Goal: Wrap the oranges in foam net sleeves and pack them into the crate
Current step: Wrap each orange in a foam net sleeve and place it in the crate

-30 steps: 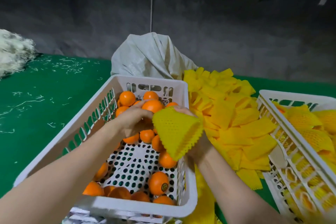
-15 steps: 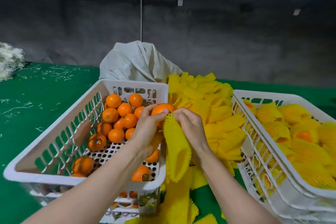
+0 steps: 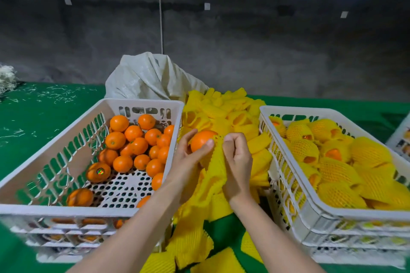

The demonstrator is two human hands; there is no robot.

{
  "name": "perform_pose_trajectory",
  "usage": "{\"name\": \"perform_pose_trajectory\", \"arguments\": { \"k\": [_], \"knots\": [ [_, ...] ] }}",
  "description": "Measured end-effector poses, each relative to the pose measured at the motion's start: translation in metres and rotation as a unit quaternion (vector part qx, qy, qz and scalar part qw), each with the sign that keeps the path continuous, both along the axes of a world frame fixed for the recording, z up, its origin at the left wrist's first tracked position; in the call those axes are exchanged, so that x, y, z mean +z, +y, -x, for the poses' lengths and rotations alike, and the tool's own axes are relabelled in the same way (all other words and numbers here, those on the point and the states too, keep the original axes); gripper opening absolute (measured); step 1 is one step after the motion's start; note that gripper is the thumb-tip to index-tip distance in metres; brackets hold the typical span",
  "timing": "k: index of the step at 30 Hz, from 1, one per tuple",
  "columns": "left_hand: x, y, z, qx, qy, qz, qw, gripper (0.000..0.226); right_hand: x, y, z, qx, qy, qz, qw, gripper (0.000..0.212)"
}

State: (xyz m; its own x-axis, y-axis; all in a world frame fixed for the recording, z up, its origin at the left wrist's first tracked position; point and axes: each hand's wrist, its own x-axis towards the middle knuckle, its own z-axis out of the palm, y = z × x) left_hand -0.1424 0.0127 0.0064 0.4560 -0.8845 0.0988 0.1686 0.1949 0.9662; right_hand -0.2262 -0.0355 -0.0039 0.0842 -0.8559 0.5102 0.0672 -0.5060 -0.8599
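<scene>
Dark concrete wall w/ posters at back; green tabletop (image 3: 44,117) in front, pale shreds scattered on its left part. Left crate (image 3: 137,103) holds loose oranges (image 3: 131,142); right crate (image 3: 310,111) holds wrapped oranges (image 3: 332,162), looks well filled. Btwn them a pile of yellow foam sleeves (image 3: 233,113) spills toward the person, grey sack (image 3: 150,77) behind it. Step in hand: sleeving one orange. Left hand (image 3: 188,162) grips the orange (image 3: 200,141), thumb across its front, fingers curled round the back. Right hand (image 3: 238,157) pinches the top edge of a foam sleeve (image 3: 216,162), fingers curled on the net. Sleeve edge touches the orange's right side; rest of it hangs down btwn the hands. Fruit mostly bare, so wrap looks barely begun. Orange sits over the sleeve pile, in the gap btwn crates, nearer the left one. Next move prob calls for: stretch sleeve mouth open, push fruit in w/ left hand while right hand draws net over, then set it in right crate. Risk: net bunching or slipping.
</scene>
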Motion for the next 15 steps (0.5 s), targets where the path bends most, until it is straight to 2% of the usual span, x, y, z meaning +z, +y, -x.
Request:
{"name": "perform_pose_trajectory", "arguments": {
  "k": [3,6,7,9,12,15],
  "knots": [
    [-0.006,-0.012,0.016,0.062,-0.027,-0.014,0.998,0.033,-0.01,0.01,0.003,-0.02,0.032,0.056,0.998,0.014],
    [-0.01,-0.016,0.024,0.092,0.035,-0.025,0.995,0.019,-0.015,0.005,0.016,-0.025,0.06,0.112,0.992,0.019],
    [-0.011,-0.016,0.025,0.083,0.042,-0.018,0.995,0.027,-0.013,0.0,0.023,-0.021,0.054,0.105,0.993,0.017],
    [-0.01,-0.013,0.029,0.029,0.125,-0.005,0.992,0.05,-0.006,-0.011,0.035,0.004,0.039,0.079,0.996,0.014],
    [-0.01,-0.016,0.033,-0.027,0.217,-0.005,0.976,0.043,0.007,-0.025,0.046,0.064,0.04,0.053,0.996,0.022],
    [-0.006,-0.017,0.033,-0.066,0.253,-0.018,0.965,0.066,0.014,-0.036,0.051,0.116,0.037,0.02,0.992,0.028]
  ]
}}
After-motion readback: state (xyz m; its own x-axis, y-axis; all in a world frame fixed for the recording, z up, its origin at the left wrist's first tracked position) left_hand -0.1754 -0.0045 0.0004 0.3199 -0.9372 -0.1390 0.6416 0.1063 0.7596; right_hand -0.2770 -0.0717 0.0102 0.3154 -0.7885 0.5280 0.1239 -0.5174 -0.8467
